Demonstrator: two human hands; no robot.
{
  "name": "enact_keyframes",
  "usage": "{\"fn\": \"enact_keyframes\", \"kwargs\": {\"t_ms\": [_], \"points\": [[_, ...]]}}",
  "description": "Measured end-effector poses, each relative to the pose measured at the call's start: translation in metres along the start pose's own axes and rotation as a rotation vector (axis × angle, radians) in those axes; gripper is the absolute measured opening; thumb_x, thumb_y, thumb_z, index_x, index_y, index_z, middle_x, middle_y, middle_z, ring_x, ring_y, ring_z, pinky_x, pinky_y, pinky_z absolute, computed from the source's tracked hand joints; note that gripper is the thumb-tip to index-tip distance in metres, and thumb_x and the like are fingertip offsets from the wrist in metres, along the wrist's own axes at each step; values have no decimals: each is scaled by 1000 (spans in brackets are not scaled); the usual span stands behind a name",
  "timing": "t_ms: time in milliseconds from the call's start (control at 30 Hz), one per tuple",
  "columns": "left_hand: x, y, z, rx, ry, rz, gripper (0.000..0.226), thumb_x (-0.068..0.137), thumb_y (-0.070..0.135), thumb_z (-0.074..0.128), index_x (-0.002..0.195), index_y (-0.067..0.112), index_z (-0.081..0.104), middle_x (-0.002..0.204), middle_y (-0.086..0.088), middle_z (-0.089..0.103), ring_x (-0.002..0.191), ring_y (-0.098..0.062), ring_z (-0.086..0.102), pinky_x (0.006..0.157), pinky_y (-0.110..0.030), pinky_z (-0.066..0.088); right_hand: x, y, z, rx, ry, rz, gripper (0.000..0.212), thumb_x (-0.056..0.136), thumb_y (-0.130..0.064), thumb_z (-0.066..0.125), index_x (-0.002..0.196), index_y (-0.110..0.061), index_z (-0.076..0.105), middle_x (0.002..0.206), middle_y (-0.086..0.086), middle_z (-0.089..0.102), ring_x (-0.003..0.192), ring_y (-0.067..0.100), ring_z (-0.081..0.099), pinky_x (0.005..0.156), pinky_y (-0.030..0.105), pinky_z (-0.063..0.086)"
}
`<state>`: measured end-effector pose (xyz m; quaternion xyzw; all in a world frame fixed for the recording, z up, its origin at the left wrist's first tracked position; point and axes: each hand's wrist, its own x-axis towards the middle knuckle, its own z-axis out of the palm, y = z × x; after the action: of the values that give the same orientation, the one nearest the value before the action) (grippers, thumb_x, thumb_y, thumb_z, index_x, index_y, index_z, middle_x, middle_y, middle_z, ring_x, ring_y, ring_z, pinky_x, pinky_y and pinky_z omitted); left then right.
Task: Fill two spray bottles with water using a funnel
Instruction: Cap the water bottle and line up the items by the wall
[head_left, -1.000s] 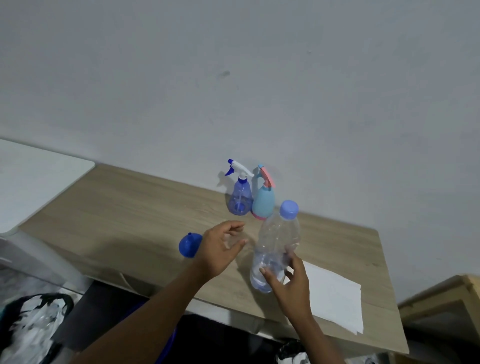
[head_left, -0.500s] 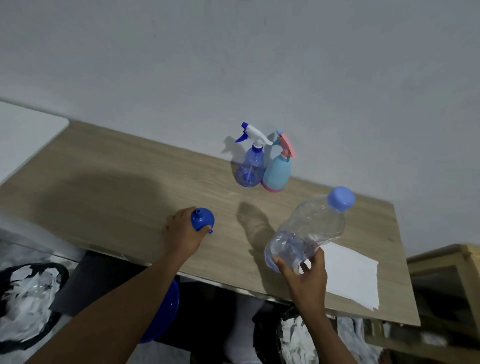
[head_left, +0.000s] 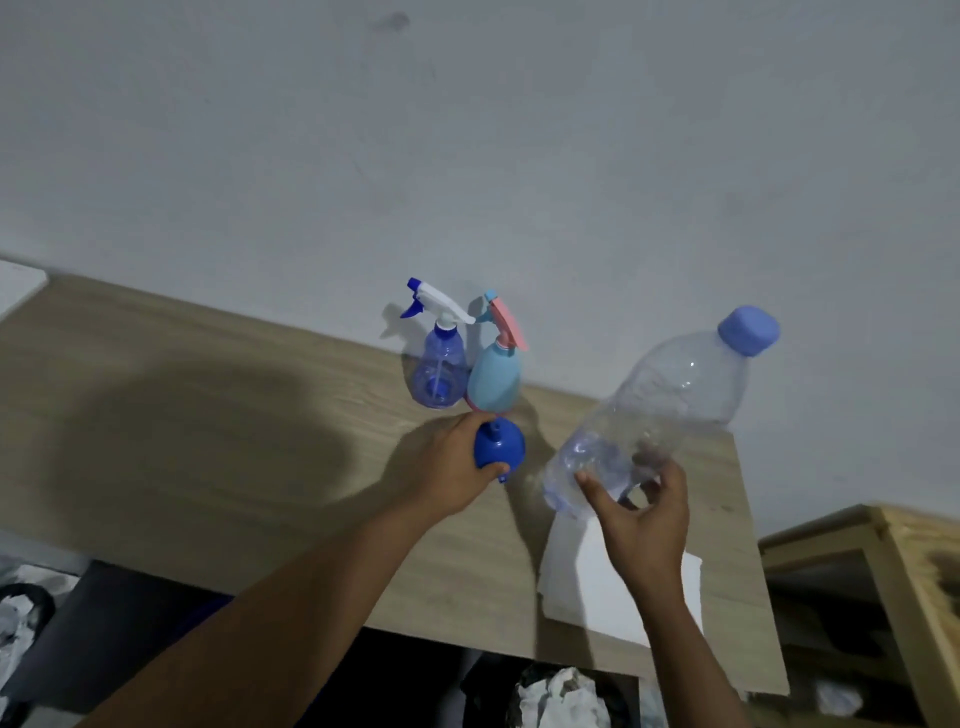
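**Nothing poured yet: tools in hand, bottles still closed**

The two spray bottles stand side by side, touching, just above the middle of the frame at the back of the table (head_left: 208, 415), close to the wall. One is a transparent blue spray bottle (head_left: 439, 371) with a white trigger head, the other a pale blue spray bottle (head_left: 493, 376) with a pink trigger. Both heads are still screwed on, so neither neck is open for filling.

Just below them, the left hand (head_left: 447, 467) is wrapped around a dark blue funnel (head_left: 501, 449), its spout pointing up and to the left, near the pale bottle's base.

Right of centre, the right hand (head_left: 644, 512) grips a clear plastic water bottle (head_left: 654, 415) by its lower end. The bottle leans toward the upper right, and its blue cap (head_left: 748, 330) is still on. Some water seems to sit low inside.

From here I'd say the job has barely begun. Both spray heads must come off, then the cap, then the funnel must be seated and water poured twice.

A white paper sheet (head_left: 587, 582) lies on the table beneath the right hand. A wooden shelf unit (head_left: 883, 571) stands at the lower right.
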<state>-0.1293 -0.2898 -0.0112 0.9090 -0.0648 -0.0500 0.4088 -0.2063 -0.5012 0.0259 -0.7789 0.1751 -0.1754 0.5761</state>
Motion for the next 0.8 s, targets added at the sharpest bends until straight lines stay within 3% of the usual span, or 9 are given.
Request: {"fn": "enact_keyframes", "kwargs": {"t_ms": [100, 267, 433, 567, 733, 800], "points": [[28, 22, 37, 28, -41, 44, 59, 77, 28, 80, 130, 20, 54, 129, -2, 61, 116, -24, 57, 91, -25, 40, 46, 11, -13, -34, -7, 8, 70, 68, -19, 90, 128, -20, 53, 124, -5, 59, 112, 10, 59, 89, 36, 55], [68, 30, 82, 138, -42, 12, 56, 81, 29, 74, 129, 22, 48, 126, -2, 60, 109, -30, 61, 87, -39, 50, 102, 35, -23, -97, -30, 5, 67, 66, -24, 91, 125, -16, 58, 114, 0, 65, 104, 13, 62, 90, 46, 57], [94, 20, 105, 188, -14, -39, 54, 81, 27, 70, 128, 20, 44, 122, -5, 59, 106, -33, 61, 86, -44, 53, 130, 55, -18, -61, -69, 3, 73, 66, -20, 91, 130, -18, 54, 118, -1, 63, 108, 12, 61, 90, 44, 58], [107, 17, 116, 170, 21, -59, 56, 84, 23, 69, 133, 15, 44, 127, -9, 57, 109, -34, 59, 92, -46, 50, 141, 58, -12, -19, -90, -7, 77, 68, -19, 90, 134, -16, 50, 123, -5, 57, 109, 0, 56, 93, 41, 57], [114, 12, 122, 155, 55, -8, 63, 87, 16, 69, 142, 9, 40, 139, -10, 51, 124, -31, 53, 104, -38, 39, 147, 62, -9, -33, -139, -11, 87, 66, -26, 91, 139, -17, 44, 130, -5, 53, 116, 11, 55, 98, 42, 54], [109, 12, 123, 150, 91, 21, 74, 86, 13, 72, 149, 4, 33, 149, -13, 44, 135, -31, 45, 114, -39, 33, 145, 60, -14, -28, -164, -20, 96, 65, -24, 92, 144, -19, 39, 134, -6, 51, 118, 8, 54, 99, 31, 53]]}}
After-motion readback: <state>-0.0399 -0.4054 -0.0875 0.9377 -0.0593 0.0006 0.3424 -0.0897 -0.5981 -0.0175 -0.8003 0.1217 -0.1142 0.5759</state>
